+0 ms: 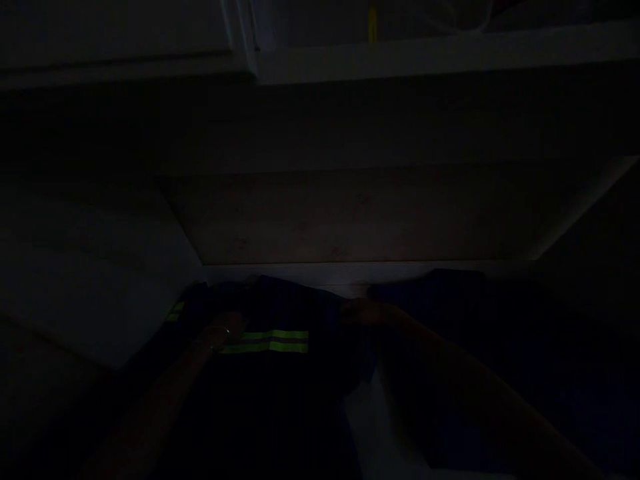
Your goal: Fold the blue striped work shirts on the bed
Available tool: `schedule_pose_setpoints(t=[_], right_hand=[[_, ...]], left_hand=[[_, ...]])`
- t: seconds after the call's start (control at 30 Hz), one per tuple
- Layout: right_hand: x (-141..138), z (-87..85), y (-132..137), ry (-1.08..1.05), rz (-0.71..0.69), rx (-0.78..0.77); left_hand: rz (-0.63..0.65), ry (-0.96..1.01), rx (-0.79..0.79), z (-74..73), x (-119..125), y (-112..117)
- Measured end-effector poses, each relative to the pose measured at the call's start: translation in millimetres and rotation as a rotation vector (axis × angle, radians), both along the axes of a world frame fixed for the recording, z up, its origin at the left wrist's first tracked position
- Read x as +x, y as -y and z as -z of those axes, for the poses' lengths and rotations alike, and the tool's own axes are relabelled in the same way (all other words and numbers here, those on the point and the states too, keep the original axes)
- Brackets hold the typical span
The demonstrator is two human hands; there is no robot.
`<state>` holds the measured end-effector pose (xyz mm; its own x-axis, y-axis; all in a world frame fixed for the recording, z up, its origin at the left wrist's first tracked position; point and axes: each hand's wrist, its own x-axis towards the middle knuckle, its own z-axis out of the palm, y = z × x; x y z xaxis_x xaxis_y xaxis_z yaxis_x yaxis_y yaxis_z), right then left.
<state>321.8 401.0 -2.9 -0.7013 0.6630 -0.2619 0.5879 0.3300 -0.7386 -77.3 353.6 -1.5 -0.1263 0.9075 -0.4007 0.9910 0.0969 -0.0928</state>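
A dark blue work garment (300, 303) with a yellow-green and grey reflective band (280, 341) is spread in front of me. My left hand (233, 325), with a thin bracelet at the wrist, rests at the garment beside the left end of the band. Its fingers are lost in the dark. At the garment's upper right edge my right hand (363, 311) is closed, its fingers pinching the cloth. Another piece of dark blue cloth (430, 287) lies to the right, just behind my right hand. Deep shadow hides most of the fabric.
Overhead runs a pale shelf edge (430, 59), with a small yellow object (372, 25) above it and a cabinet door (115, 40) at left. A pale panel (350, 217) closes off the back. Side walls stand close, the left wall (90, 267) showing best.
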Motion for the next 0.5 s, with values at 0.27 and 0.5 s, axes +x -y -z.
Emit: schedule_pose_setpoints(t=[0.27,0.5], right_hand=[[8,9.9,-10,0.096,0.34,0.25],[13,17.2,-15,0.371,0.378,0.4]], left_hand=[[-0.037,-0.232,0.287,-1.1,-32,16],[0.041,-0.265,0.558,-11.2,-43,3]])
